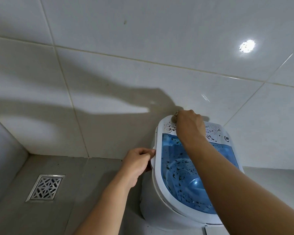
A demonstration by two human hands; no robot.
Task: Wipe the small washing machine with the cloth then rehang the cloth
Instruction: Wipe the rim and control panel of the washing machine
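White rounded plastic washing machine, speckled translucent blue lid: right hand clutches a bunched greyish cloth on its rear panel; left hand grips the rim.

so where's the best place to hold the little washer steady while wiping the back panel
Take the side handle lug on the washing machine, coming from its left, as the left hand does now. It juts out from the rounded rim, giving a firm grip, and stays clear of the right hand with the cloth.

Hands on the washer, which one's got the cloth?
The right hand, up at the back of the washer, holds the bunched cloth. The left hand only grips the washer's side rim.
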